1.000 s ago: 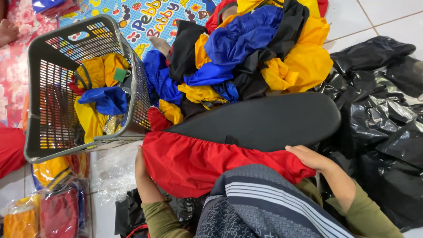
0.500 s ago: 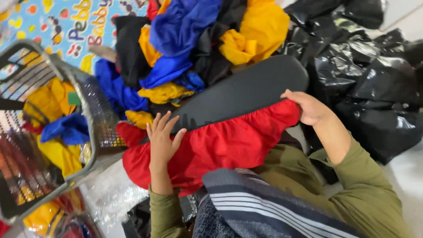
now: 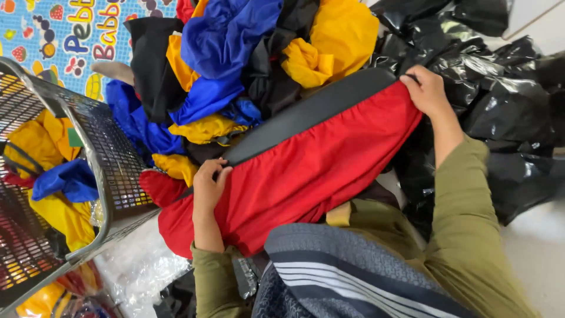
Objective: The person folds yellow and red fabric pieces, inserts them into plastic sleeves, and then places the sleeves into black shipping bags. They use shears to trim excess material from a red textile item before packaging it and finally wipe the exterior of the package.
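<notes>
A grey plastic laundry basket (image 3: 112,171) stands at the left of the frame, holding yellow and blue cloth (image 3: 56,182). A heap of blue, yellow and black garments (image 3: 247,65) fills the upper middle. Crumpled black plastic bags (image 3: 506,100) lie at the right. A colourful play mat (image 3: 53,35) shows at upper left.

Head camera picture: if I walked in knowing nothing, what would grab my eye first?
Most likely the bright red cloth stretched across the middle over a long black board, with the left hand gripping its near end and the right hand its far end. Behind it rises a jumbled heap of blue, yellow and black garments. At the left, a grey mesh laundry basket holds more yellow and blue pieces.
</notes>
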